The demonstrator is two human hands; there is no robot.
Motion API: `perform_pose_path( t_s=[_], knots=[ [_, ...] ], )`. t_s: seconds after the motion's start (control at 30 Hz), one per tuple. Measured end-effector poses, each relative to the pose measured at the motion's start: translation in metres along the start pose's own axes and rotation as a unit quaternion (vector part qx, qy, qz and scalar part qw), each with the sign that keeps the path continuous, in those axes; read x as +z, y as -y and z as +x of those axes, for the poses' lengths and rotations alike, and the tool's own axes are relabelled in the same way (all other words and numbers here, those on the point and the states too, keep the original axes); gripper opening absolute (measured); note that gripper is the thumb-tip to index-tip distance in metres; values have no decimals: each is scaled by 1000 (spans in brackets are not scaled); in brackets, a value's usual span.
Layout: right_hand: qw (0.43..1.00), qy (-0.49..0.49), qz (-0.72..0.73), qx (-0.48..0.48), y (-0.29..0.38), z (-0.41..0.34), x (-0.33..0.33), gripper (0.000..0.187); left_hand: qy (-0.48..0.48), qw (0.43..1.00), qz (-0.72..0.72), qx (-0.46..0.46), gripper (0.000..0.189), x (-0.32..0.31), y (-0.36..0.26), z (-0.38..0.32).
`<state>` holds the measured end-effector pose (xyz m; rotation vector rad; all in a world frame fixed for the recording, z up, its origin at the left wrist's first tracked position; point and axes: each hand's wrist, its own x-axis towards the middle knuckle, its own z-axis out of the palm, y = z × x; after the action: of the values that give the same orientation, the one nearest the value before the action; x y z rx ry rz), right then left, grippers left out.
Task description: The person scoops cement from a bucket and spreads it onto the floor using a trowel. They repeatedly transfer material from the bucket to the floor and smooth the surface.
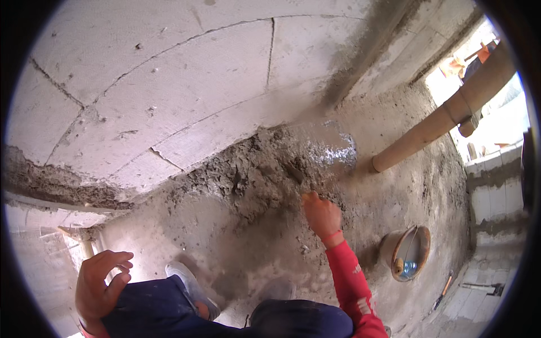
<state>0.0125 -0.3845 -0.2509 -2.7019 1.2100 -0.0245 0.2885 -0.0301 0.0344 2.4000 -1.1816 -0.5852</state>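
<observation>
A heap of wet grey mortar (253, 181) lies on the floor along the foot of the block wall. My right hand (322, 214), in a red sleeve, is closed around the handle of a trowel; its dark blade (294, 173) touches the mortar near the heap's right side. Shiny wet mix lies just beyond the blade. On the left, my left hand (101, 283) is raised beside my knee, with fingers curled apart and nothing in them.
A block wall (203, 93) runs along the far side. A round wooden post (418, 139) leans at the right. Nearer are a bucket (395, 249) with a wire handle and an orange-handled tool (446, 291). Part of a person (482, 59) shows through the opening.
</observation>
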Motion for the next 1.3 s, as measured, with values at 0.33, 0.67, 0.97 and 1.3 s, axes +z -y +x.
perform_pose_path(
  t_s=[0.33,0.67,0.97,1.3],
  knots=[
    [989,-103,108,17,-1,-2,-8,19,37,999,-29,-10,31,2,9,-1],
    [984,-117,105,83,-75,41,28,24,54,998,-15,4,32,0,8,-6],
    [986,-61,149,-44,26,23,-12,17,82,996,-9,44,35,1,6,5],
    [905,47,370,203,-70,-15,44,33,66,997,-22,29,31,1,6,5]
  ],
)
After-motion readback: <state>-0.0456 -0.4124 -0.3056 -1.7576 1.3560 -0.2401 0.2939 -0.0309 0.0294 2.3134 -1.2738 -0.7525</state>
